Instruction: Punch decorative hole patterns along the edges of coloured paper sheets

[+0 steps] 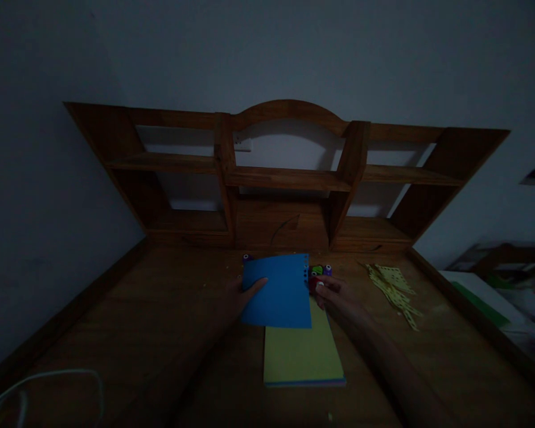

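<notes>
Left hand [238,298] pinches the blue sheet [280,300]; at the sheet's right edge, the right hand [339,297] grips what seems a red punch [312,285].

Blue sheet [277,296], holes nr R edge, over yellow stack [301,356]; red obj [312,285] alongside

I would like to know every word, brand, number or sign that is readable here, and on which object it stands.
No text is readable.
Blue sheet: no writing seen, only holes near its right edge.
Yellow paper: no writing seen.
Red tool in the right hand: too small and dark to tell.
</notes>
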`<state>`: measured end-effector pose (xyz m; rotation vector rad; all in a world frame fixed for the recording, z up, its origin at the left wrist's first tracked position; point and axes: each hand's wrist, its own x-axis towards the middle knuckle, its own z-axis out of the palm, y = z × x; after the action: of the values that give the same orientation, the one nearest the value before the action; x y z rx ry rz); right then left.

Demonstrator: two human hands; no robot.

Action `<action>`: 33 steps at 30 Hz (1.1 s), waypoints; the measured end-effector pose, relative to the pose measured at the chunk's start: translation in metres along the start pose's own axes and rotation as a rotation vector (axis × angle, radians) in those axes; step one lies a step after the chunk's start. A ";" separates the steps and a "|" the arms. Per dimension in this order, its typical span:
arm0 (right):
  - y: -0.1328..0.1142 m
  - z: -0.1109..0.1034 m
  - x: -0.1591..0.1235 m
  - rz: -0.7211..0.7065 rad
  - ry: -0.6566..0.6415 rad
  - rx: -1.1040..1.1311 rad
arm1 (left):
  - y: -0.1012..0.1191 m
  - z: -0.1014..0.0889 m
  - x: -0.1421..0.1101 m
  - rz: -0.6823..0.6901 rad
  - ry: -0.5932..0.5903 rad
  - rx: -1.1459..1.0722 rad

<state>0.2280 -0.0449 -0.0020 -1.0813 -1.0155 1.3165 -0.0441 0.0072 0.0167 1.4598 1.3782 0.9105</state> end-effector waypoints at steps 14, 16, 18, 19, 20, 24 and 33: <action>0.000 0.002 0.002 0.003 0.046 0.017 | -0.003 0.002 0.001 -0.003 0.026 0.010; 0.001 0.002 0.002 0.006 0.048 0.024 | -0.001 0.002 0.000 0.019 0.021 0.022; 0.001 0.003 0.002 0.003 0.040 0.026 | 0.001 0.001 -0.001 0.023 0.021 0.029; 0.001 0.004 0.002 0.000 0.033 0.022 | 0.002 0.001 -0.001 0.017 0.021 0.025; 0.001 0.004 0.001 -0.002 0.021 0.014 | 0.003 0.000 -0.002 0.010 0.023 0.017; 0.000 0.006 -0.002 -0.012 -0.024 -0.027 | 0.005 0.000 -0.003 0.008 0.016 0.016; -0.005 0.005 -0.005 0.040 -0.106 -0.094 | 0.003 -0.002 -0.003 0.016 0.015 0.079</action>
<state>0.2244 -0.0496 0.0044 -1.1168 -1.1498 1.3812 -0.0449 0.0043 0.0207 1.5277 1.4298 0.8879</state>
